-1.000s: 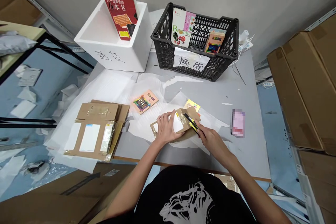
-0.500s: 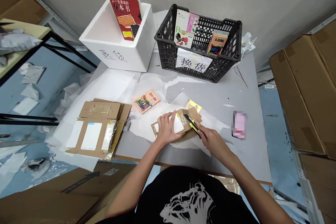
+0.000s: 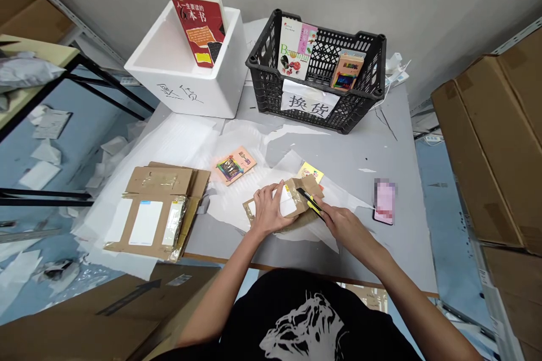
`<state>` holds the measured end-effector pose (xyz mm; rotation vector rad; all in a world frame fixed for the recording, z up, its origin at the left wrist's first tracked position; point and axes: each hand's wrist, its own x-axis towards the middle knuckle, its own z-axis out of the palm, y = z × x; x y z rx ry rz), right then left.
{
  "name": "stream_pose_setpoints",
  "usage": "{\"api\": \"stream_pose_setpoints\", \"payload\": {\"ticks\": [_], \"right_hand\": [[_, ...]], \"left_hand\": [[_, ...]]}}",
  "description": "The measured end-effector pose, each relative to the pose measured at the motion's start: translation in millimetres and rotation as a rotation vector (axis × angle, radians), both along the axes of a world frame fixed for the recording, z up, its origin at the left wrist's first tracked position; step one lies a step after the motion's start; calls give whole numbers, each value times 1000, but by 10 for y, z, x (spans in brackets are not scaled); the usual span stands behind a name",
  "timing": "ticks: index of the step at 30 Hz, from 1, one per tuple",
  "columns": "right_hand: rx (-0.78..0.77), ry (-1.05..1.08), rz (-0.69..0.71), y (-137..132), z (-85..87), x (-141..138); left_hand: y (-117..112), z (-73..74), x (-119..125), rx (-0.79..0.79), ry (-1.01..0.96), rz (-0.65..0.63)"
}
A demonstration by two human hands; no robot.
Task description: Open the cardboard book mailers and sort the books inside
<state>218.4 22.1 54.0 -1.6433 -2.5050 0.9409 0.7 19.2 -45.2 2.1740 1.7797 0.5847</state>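
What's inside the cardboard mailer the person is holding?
The cardboard mailer stands open enough to show something white beside the left hand. It's too plain to identify, and the rest of the contents stay covered by cardboard and fingers.

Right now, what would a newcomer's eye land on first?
The two hands at the front of the grey table: the right hand holds a yellow utility knife to a cardboard mailer, steadied by the left hand. Behind them sit a black plastic crate of books and a white foam box with a red book.
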Motion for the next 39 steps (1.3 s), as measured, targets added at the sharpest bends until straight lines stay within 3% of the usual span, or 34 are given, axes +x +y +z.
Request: {"api": "stream_pose_setpoints", "payload": {"ticks": [28, 35, 39], "right_hand": [[13, -319, 38, -346, 128, 6], [12, -253, -10, -490, 0, 117], [8, -221, -32, -467, 61, 351]], "left_hand": [[7, -29, 48, -12, 20, -39], [31, -32, 76, -16, 40, -92], [59, -9, 84, -24, 71, -63]]}}
